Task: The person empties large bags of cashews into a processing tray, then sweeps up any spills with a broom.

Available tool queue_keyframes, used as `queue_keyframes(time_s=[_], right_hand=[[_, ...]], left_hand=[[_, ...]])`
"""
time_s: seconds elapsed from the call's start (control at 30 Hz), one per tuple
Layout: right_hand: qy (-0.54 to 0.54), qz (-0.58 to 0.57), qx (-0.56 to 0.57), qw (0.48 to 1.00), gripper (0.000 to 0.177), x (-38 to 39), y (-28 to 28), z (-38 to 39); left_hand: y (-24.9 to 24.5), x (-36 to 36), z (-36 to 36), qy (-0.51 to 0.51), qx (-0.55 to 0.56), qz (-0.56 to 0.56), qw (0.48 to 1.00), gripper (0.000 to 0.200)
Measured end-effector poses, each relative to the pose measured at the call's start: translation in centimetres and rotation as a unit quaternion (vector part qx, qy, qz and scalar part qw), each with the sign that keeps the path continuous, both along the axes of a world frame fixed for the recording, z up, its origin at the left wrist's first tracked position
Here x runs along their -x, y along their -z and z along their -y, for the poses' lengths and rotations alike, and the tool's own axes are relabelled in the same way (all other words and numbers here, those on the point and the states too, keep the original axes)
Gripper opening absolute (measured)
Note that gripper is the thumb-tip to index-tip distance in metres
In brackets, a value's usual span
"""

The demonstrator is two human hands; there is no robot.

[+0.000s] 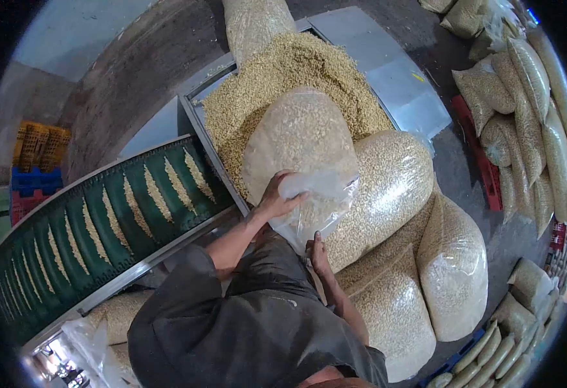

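A clear plastic bag (303,136), partly filled with pale kernels, leans on a heap of kernels (283,61) in a metal hopper (209,145). My left hand (280,197) is closed on the gathered, cloudy plastic near the bag's mouth, fingers wrapped over it. Lower and to the right, my right hand (319,253) grips the loose edge of the same bag, thumb up. Close beside my right hand lies a large full bag of kernels (387,187).
A green cleated conveyor (121,194) carrying strips of kernels rises to the hopper from the left. More full bags (451,271) crowd the right side. Stacked sacks (523,97) stand by a red pallet (477,152). Plastic crates (37,155) are at far left.
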State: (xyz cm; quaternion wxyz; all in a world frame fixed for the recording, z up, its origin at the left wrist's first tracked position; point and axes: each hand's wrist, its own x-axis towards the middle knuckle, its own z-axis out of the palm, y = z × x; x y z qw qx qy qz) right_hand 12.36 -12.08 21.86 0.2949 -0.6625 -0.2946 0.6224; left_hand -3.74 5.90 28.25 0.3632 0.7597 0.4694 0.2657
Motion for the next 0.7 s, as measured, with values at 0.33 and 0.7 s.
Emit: queue_keyframes(time_s=[0.33, 0.7], right_hand=[[0.056, 0.009, -0.052, 0.997, 0.072, 1.7, 2.3, 1.2], [-0.011, 0.001, -0.044, 0.999, 0.068, 1.8, 3.7, 0.2]], left_hand=[[0.6, 24.9, 28.5, -0.275, 0.423, -0.182, 0.844, 0.063], [5.2, 22.1, 29.0, -0.334, 0.373, 0.028, 0.865, 0.060]])
